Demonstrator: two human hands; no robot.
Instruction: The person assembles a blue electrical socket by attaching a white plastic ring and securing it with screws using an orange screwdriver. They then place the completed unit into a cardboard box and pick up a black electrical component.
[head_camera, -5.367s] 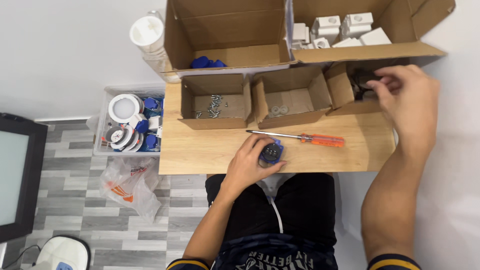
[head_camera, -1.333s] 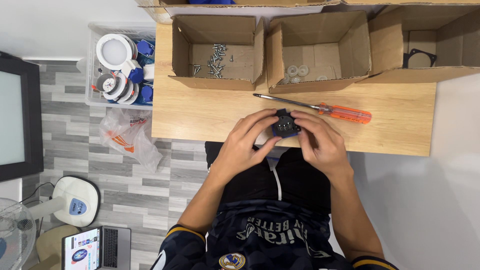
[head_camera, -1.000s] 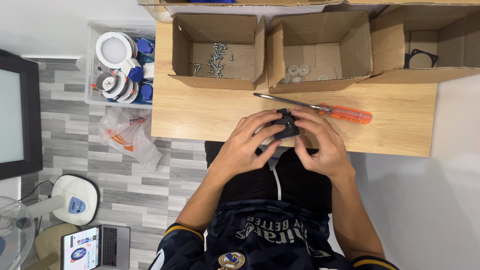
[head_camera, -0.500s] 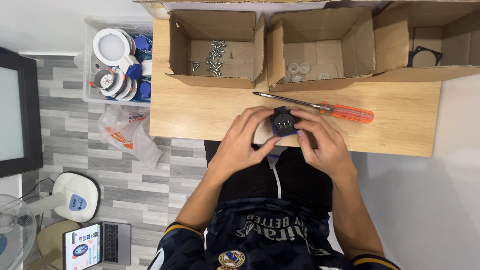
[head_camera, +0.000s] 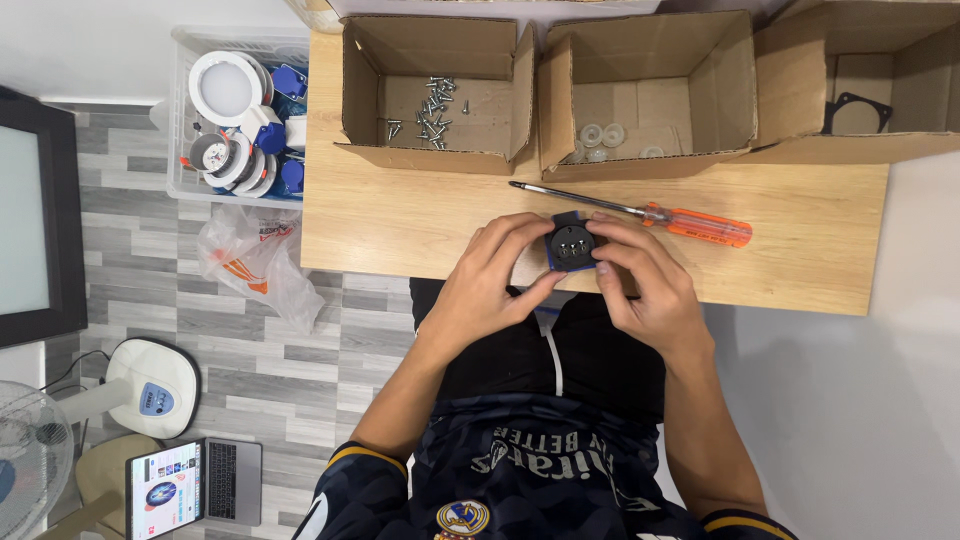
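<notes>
1. A small round black part with a blue backing (head_camera: 572, 243) is pinched between both hands just above the near edge of the wooden table (head_camera: 400, 215). The fingers of the left hand (head_camera: 490, 285) are closed on its left side, with the thumb tucked beneath it.
2. The fingers of the right hand (head_camera: 640, 275) are closed on its right side and top; a fingertip is laid on the blue rim. The dark round face is turned up towards the camera, and small holes can be made out in it.
3. An orange-handled screwdriver (head_camera: 640, 208) lies on the table just behind the hands, its shaft pointing left. It is touched by neither hand, though the right fingers are very near it.
4. Further back, three open cardboard boxes stand side by side: one with loose screws (head_camera: 430, 105), one with pale round washers (head_camera: 600, 140), one with a black square gasket (head_camera: 855, 112).
5. Left of the table, a clear bin of white and blue parts (head_camera: 240, 120) and a crumpled plastic bag (head_camera: 255, 262) rest at floor level.
6. Since the part is held at the table's edge over the lap, it could be dropped to the floor if the grip were loosened, in this judgement.
7. The screwdriver could likewise be nudged and rolled by the right knuckles, being so close.
</notes>
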